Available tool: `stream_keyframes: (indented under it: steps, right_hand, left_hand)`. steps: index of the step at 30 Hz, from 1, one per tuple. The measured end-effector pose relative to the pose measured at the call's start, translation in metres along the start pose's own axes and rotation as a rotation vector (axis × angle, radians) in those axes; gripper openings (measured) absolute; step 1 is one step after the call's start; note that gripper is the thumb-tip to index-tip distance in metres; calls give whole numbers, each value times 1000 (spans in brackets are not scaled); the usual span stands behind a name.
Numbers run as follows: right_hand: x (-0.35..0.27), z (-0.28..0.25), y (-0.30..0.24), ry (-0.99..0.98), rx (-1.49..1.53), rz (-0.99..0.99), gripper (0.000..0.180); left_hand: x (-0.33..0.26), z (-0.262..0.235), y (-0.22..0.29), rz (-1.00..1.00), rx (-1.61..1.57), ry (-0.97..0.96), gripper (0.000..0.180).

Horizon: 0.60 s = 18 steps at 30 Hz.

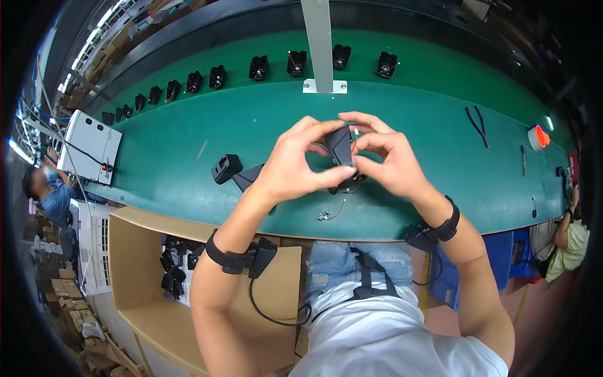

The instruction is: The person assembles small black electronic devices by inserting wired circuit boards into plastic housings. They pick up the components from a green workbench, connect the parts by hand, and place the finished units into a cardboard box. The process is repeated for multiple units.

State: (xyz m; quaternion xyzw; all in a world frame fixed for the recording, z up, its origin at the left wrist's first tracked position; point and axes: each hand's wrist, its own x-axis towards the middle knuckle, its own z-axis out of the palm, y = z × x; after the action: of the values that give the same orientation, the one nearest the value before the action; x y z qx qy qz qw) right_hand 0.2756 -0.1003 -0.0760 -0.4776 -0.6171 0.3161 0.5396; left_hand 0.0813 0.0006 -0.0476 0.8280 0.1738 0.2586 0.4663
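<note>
A black plastic housing (339, 147) with a slanted face is held up over the green bench, in front of me. My left hand (300, 158) grips its left side, thumb below and fingers above. From the right, my right hand (391, 158) curls around its other edge, with thumb and fingertips against it. A white connector (356, 133) on a thin wire shows between the right fingers. Beneath the hands sits a dark part with wires (352, 183), partly hidden. Nearer me lies a small piece with a red wire (333, 215). Left of my hands rest a black bracket-like part (226, 168) and another black piece (248, 178).
Several black units (258, 68) line the far side of the green bench (427, 119), behind a metal post (319, 50). Pliers (478, 127) and an orange tape roll (538, 137) lie right. A white machine (91, 147) stands left; a cardboard box (135, 270) holds black parts below.
</note>
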Motion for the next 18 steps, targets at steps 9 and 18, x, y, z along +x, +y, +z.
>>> stream_keyframes:
  steps: [9, 18]
  right_hand:
    - [-6, 12, 12, -33, 678, 201, 22]
    - [-10, 11, 11, -146, 1207, 392, 48]
  left_hand:
    - [-3, 9, 0, 34, 197, 278, 53]
    - [-4, 7, 5, 247, 330, 285, 59]
